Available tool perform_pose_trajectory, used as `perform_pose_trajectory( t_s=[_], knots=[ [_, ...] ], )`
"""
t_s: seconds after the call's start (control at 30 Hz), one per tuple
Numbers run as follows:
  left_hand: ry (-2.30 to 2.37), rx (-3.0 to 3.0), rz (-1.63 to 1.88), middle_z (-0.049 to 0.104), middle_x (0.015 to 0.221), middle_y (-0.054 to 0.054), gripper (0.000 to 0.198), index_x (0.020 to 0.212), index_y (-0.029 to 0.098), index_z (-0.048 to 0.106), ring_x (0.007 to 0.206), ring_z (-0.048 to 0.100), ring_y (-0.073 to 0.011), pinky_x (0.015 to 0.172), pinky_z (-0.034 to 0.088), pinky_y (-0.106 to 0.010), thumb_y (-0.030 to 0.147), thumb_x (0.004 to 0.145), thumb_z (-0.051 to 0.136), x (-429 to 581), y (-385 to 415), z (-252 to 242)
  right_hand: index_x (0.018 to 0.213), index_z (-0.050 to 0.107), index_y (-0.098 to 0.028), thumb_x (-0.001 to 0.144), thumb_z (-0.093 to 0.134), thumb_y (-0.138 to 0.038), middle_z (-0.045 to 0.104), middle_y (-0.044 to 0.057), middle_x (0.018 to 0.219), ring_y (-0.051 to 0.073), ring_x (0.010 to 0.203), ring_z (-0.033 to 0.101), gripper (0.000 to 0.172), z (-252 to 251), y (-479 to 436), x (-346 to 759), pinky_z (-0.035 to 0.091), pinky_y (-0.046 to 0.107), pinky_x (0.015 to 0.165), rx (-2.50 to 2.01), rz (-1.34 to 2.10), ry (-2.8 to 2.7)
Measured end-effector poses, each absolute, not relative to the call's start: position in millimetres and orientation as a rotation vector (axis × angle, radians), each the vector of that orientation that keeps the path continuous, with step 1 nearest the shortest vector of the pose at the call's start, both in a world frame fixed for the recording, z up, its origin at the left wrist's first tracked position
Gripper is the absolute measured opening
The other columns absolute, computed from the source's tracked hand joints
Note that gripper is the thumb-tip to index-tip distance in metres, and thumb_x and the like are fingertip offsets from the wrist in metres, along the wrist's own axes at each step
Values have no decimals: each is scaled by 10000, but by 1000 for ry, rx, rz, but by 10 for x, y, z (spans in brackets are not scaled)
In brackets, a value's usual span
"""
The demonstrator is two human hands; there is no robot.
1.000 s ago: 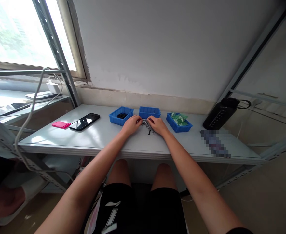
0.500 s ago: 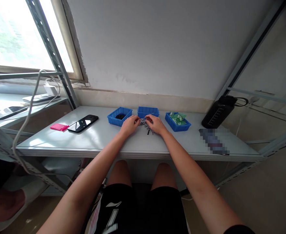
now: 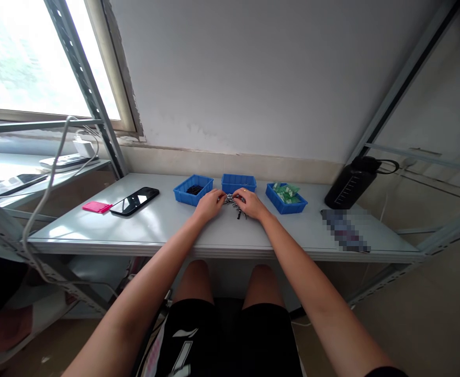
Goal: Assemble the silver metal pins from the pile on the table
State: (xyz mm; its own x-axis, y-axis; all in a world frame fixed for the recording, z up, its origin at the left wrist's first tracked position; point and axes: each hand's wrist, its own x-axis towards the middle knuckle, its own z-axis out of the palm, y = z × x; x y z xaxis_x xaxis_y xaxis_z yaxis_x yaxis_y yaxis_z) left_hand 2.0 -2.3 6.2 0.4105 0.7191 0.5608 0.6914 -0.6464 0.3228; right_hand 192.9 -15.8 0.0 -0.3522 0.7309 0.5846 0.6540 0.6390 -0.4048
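Note:
A small pile of shiny metal pieces, too small to name, lies on the grey table between my hands. From the left, my left hand reaches to the pile with thumb and fingers pinched together. My right hand is at the pile's right side, its fingers curled in a pinch too. Whatever the fingertips hold is hidden or too tiny to make out. Just behind the hands stands a blue bin. Left of it, another blue bin holds small black parts.
On the right, a third blue bin holds green-and-white packets. A black bottle and a pixelated item are farther right. A phone and a pink item lie left. A cable hangs by the shelf post.
Both hands stay at the metal pile with small finger movements. The right hand's fingers have curled slightly more over the pieces. The whole view has shifted down slightly.

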Motion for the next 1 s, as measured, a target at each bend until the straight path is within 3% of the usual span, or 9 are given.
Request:
perform_pose_trajectory(
  t_s=[0.37,0.53,0.6,0.7,0.83,1.0],
  knots=[
    [1343,2608,1026,634,899,-75,227,931,178,613,787,585,-204,713,448,-299,276,885,414,17,11,30,883,629,-198,853,456,-275,630,48,884,177,832,573,191,-26,-110,2004,433,287,788,-1185,46,-2000],
    [1287,2701,887,634,847,-76,173,855,182,633,855,578,-235,758,455,-317,216,823,467,3,49,-37,1104,596,-173,852,415,-264,600,97,1103,188,830,596,323,-104,-22,2123,458,342,825,-1328,5,-1883],
    [1277,2733,851,631,850,-79,179,858,184,639,891,570,-245,796,453,-332,207,814,467,5,49,-52,1222,538,-172,846,421,-268,549,116,1219,209,890,601,406,-143,10,2160,455,375,865,-1378,-2,-1853],
    [1272,2769,816,627,886,-84,201,882,188,648,912,563,-249,836,447,-348,200,813,460,15,39,-61,1361,410,-178,825,459,-274,427,129,1377,268,1126,521,547,-196,48,2206,417,418,950,-1431,-6,-1827],
    [1261,2805,789,614,935,-98,235,944,188,661,930,557,-261,868,433,-368,215,826,460,25,36,-69,1400,361,-198,781,542,-288,375,122,1423,307,1252,414,651,-234,72,2244,383,448,999,-1450,15,-1828],
    [1269,2845,771,595,1014,-123,340,1139,192,619,1000,522,-293,905,395,-404,244,839,466,20,48,-96,1344,428,-191,821,464,-267,507,126,1276,236,1019,566,530,-211,78,2261,428,406,942,-1432,9,-1735]
  ],
)
